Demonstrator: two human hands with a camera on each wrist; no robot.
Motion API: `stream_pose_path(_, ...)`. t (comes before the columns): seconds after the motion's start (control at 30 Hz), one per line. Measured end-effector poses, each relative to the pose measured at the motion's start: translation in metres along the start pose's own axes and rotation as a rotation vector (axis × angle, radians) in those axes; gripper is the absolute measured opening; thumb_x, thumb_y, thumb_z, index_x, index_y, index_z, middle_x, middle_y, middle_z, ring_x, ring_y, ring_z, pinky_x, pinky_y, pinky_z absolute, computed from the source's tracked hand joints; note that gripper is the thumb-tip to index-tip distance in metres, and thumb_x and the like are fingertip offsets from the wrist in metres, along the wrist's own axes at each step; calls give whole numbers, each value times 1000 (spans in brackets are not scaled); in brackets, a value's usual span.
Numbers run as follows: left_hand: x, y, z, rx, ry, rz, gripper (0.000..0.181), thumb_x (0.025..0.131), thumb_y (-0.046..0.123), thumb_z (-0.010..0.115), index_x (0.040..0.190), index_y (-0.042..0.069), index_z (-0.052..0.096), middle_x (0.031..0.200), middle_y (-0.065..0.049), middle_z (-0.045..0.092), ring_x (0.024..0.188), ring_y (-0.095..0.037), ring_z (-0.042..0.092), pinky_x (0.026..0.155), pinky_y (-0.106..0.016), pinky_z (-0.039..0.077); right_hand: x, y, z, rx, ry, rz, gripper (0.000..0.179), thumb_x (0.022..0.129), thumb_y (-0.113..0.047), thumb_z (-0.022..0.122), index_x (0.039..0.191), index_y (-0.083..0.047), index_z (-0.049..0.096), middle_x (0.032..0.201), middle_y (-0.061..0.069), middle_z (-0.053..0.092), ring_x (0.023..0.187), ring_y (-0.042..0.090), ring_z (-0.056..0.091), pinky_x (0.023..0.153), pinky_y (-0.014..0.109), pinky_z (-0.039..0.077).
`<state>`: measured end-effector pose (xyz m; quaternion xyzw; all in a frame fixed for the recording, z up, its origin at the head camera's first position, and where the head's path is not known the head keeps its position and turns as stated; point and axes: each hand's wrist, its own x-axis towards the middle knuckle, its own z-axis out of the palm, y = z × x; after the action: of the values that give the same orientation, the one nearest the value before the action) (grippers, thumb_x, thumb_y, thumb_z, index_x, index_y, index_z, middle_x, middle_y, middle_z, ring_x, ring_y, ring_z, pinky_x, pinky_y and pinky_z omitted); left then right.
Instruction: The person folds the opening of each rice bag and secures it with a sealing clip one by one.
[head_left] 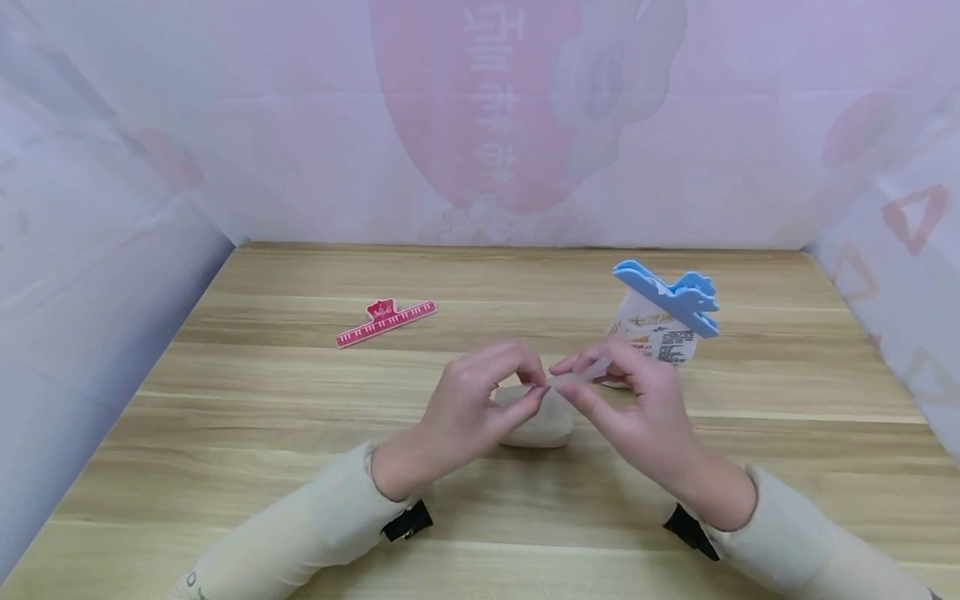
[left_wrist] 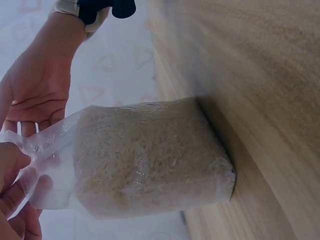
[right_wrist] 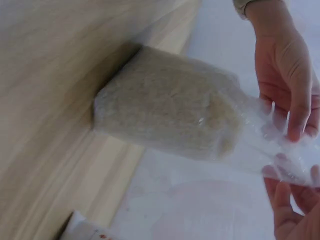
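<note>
we see left hand (head_left: 468, 400) and right hand (head_left: 648, 408) both pinching the top of the bag (head_left: 540, 425), which stands on the table (head_left: 225, 400), red clip (head_left: 386, 324) at its ten o'clock, packet (head_left: 673, 346) at two.

Tan rice (left_wrist: 145, 160), blue clip (head_left: 666, 298), red piano-key-patterned clip (head_left: 387, 324)

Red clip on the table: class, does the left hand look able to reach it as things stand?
Probably yes: only tabletop lies between the left hand and the red clip, though the hand must first release the clear bag.
</note>
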<state>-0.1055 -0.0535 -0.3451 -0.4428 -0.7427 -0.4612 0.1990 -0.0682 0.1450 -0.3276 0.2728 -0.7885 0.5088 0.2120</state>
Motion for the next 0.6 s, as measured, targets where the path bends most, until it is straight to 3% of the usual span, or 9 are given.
stream_pose_path(0.23,-2,0,2,20,8,25,16,82,-5,74,86,8,64,82,-1,67,78,-10,64,73,-22,57,3,-11,4,-218,32,59,15,80,0,77,87,-7,65,84,-1,75,76,5,67,71,16,52)
stream_pose_path(0.4,-5,-3,1,43,-12,21,16,82,-4,74,86,8,65,82,-1,68,78,-10,64,73,-21,56,2,-14,0,-264,-23,110,17,82,-2,78,94,-8,69,88,-2,76,81,9,71,69,22,55)
stream_pose_path(0.6,-9,-7,-3,68,-31,54,17,82,-6,73,86,7,64,84,-1,68,80,-10,64,75,-20,56,3,-16,-3,-284,-58,73,18,81,1,78,96,-7,74,91,2,78,80,15,74,67,20,57)
